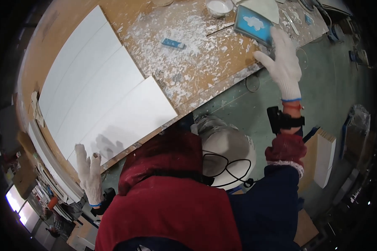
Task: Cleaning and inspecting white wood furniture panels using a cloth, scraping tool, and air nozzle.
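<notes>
My right hand (284, 65), in a white knit glove, is at the table's right edge with thumb and fingers apart. Its fingers are beside a flat blue rectangular thing (254, 26) with a white cloud-shaped patch on top; whether they touch it I cannot tell. My left hand (90, 175), gloved the same way, has its fingers stretched out by the near left corner of a large white panel (100, 92). Nothing shows in that hand, and its shadow falls on the panel. The panel lies flat on the table, with a step cut into its right side.
White shavings cover the wooden table (234, 54). On it lie a small blue and white piece (173, 43), a white bowl (219, 7) and a blade-like tool (291, 23). Below stands a white bucket (234, 146) with a black cable. A white-faced board (324, 161) leans at the right.
</notes>
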Demonstrator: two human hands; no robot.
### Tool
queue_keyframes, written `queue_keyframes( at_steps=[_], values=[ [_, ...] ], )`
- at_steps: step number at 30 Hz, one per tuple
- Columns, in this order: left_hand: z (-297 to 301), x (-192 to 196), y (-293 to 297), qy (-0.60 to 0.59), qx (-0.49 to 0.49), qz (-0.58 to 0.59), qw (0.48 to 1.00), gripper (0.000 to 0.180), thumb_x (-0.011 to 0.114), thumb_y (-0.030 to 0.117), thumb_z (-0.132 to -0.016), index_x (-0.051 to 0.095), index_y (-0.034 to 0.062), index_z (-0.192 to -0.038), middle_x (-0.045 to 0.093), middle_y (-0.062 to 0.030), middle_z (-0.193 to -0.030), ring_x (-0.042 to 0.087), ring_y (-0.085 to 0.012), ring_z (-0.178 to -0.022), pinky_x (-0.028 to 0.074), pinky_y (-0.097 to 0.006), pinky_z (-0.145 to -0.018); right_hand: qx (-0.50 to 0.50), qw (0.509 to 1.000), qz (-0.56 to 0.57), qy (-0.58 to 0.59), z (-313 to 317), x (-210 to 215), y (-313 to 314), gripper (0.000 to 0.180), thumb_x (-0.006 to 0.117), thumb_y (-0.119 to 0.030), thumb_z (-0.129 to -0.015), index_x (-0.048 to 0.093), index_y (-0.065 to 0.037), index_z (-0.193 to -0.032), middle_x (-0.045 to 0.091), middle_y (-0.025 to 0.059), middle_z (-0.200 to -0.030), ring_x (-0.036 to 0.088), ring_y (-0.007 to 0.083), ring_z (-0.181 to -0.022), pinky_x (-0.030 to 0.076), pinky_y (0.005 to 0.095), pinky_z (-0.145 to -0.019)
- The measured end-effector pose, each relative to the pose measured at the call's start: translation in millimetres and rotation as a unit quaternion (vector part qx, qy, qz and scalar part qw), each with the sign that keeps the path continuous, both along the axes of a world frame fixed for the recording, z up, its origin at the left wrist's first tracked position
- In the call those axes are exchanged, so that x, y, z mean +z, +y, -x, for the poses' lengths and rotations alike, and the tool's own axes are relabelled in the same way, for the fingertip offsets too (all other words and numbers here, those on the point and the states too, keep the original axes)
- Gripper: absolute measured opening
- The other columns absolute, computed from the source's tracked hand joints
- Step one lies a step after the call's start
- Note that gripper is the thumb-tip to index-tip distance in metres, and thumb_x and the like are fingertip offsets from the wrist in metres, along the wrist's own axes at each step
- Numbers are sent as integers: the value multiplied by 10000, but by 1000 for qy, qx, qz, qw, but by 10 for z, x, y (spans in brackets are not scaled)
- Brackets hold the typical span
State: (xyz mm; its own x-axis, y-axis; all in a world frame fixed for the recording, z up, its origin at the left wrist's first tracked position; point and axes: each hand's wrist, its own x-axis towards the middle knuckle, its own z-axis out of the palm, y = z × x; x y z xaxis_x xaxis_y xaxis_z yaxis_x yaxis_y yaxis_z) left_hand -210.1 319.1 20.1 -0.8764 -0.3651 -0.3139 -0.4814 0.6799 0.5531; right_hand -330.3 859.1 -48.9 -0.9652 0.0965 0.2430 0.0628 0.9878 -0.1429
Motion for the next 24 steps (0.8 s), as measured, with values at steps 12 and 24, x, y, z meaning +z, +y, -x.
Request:
queue_keyframes(
  at_steps=[12, 24],
  values=[
    [-1649, -333, -944, -218, -245, -5, 945, 330, 505, 408, -915, 716, 173, -1008, 677, -164, -886, 651, -359, -859, 505, -420, -744, -166, 926, 339, -20, -3337, -793, -1722, 417, 644, -181, -891, 586, 3, -1260, 589, 185, -1270, 578, 325, -1150, 431, 370, -1013],
    [-4067, -910, -2206, -219, -254, -7, 942, 347, 510, 477, -931, 700, 187, -944, 681, -118, -808, 660, -356, -774, 514, -482, -639, -109, 841, 359, -389, -5602, -929, -3831, 343, 662, -186, -858, 649, -29, -1162, 662, 162, -1114, 647, 301, -1011, 509, 354, -880]
  ],
)
